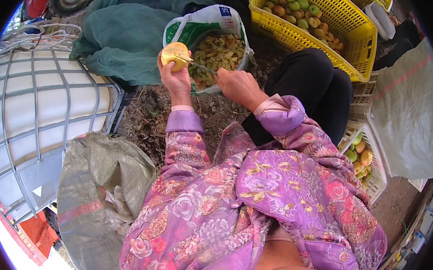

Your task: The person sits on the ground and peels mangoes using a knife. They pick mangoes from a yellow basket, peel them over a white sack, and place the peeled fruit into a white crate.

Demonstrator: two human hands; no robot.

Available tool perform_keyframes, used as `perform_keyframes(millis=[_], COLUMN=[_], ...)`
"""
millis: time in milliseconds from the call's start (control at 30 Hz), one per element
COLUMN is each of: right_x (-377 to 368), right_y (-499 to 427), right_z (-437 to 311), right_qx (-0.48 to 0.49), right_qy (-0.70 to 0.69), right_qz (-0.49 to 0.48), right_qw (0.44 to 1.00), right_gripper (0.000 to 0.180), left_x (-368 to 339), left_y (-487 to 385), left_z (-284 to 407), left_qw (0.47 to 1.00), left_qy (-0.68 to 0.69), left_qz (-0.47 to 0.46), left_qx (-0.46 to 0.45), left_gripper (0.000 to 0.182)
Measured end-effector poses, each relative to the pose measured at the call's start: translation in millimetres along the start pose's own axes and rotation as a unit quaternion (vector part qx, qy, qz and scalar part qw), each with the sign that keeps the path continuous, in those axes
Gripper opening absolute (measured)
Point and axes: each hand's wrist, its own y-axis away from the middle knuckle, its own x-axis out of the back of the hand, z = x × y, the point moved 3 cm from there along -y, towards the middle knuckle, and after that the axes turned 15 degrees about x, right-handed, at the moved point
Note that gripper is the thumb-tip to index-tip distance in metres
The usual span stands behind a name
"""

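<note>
My left hand [177,79] holds up a pale yellow peeled fruit [173,53], seemingly an apple or pear. A knife [203,67] is gripped in my right hand [240,89], its blade pointing left and meeting the fruit's lower right side. At the blade's tip a small pale piece [183,57] shows. Just beyond both hands stands an open white and green printed sack [208,17]. Inside it lie many fruit peelings and cut scraps [220,54].
Upper right, a yellow plastic crate [359,51] contains green and reddish fruit [294,7]. A white crate [379,178] with fruit sits at my right. Green netting [130,39], a caged white tank [18,107] and a woven sack [91,226] lie leftward.
</note>
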Motion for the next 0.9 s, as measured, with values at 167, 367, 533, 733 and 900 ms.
perform_keyframes(millis=[167, 367, 533, 733, 900], right_x=[-7.1, -14.7, -7.3, -2.3, -11.3], right_y=[1.3, 3.6, 1.1, -0.1, -3.4], right_z=[2.9, 4.5, 13.6, 14.5, 12.9], right_qx=[-0.018, -0.041, -0.130, -0.032, 0.023], right_qy=[0.034, 0.114, 0.078, -0.131, -0.170], right_qz=[-0.036, -0.019, -0.034, 0.042, 0.040], right_qw=[0.999, 0.992, 0.988, 0.990, 0.984], right_gripper=[0.019, 0.011, 0.014, 0.030, 0.027], left_x=[-0.3, -10.6, -14.0, 6.7, 19.3], left_y=[-0.8, 1.3, 1.7, -4.6, -10.0], left_z=[1.8, -9.6, -15.0, -4.6, 0.6], left_qw=[0.998, 0.950, 0.959, 0.997, 0.994], left_qy=[-0.054, -0.248, -0.200, -0.006, -0.003], left_qz=[0.025, 0.152, 0.184, 0.036, 0.038], left_qx=[-0.024, -0.111, -0.085, 0.062, 0.102], left_gripper=[0.054, 0.051, 0.049, 0.046, 0.046])
